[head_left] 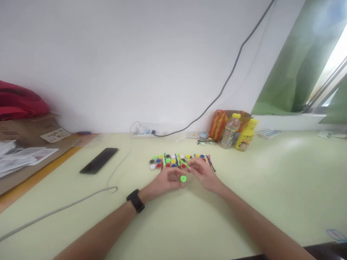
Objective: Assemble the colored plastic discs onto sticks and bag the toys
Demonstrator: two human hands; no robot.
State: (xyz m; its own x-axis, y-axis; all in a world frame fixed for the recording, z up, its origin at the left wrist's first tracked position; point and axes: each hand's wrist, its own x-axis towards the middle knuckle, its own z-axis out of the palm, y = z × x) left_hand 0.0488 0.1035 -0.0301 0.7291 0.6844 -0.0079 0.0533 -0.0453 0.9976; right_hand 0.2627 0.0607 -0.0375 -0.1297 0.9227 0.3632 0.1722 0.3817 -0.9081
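Observation:
My left hand (169,179) pinches a small bright green disc (183,178) with a dark spot at its centre. Close beside it, my right hand (202,173) grips a thin green stick (184,164) between thumb and fingers, its tip pointing up and left. The stick and the disc are apart. Just beyond both hands lie several small round discs (152,167) in black, white, red, blue, yellow and green. Bundles of thin coloured sticks (209,161) lie among them. My hands partly cover this group.
A black phone (99,161) and a pale cable (81,203) lie on the left of the table. At the back are a power strip (143,134), glasses (206,142), a clear bottle (230,133) and a yellow bottle (246,137). Papers and a cardboard box (27,131) stand far left.

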